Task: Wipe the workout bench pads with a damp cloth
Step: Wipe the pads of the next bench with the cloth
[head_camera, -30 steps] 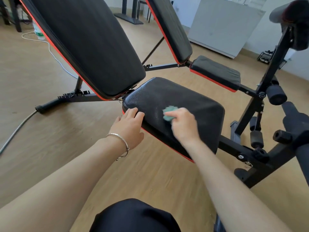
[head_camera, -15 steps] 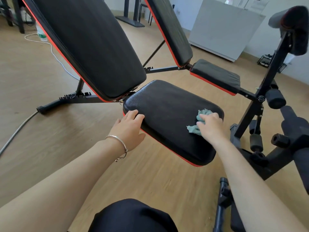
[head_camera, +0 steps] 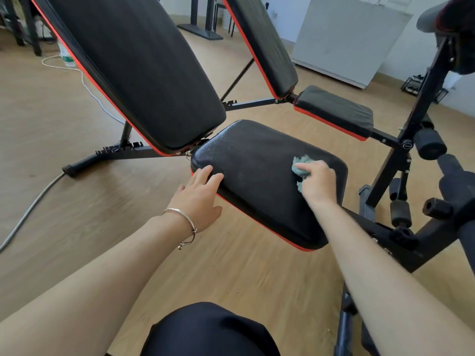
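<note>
**Wiping: cloth on seat pad, right side**

Right hand curled round the teal cloth, pressing it on the seat pad near its right edge. Left hand: fingers straight, resting on the pad's left corner, holding nothing. Backrest pad tilted up, just beside the seat pad.

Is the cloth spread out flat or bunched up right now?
Bunched up: the green cloth sits crumpled in a wad under the right hand on the seat pad.
</note>
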